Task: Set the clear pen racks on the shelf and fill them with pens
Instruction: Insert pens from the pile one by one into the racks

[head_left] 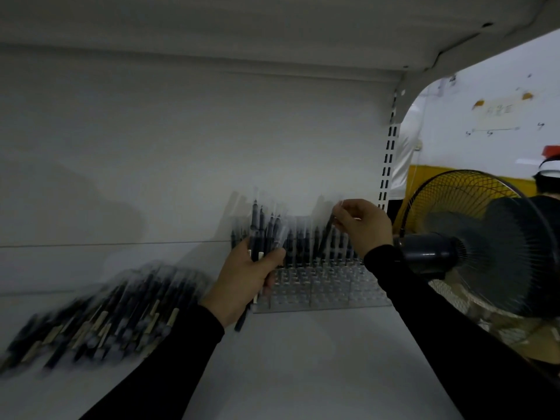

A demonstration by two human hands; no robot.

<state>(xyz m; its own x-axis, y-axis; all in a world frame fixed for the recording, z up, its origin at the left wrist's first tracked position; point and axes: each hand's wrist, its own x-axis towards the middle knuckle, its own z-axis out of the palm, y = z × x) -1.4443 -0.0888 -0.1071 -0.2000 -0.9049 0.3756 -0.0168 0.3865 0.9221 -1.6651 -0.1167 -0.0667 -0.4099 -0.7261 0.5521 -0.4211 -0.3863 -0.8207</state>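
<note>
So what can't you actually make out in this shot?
- Loose pens, head view: motion blur hides their count and print.
- Pen in the right hand: smeared, its tip lost among the racked pens.
- Rack: the left hand and its bundle cover the left end.
- Wall sign: too small to read.

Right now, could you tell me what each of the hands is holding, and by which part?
The left hand grips a bundle of pens around their lower barrels. The right hand pinches a single pen near its top end.
</note>
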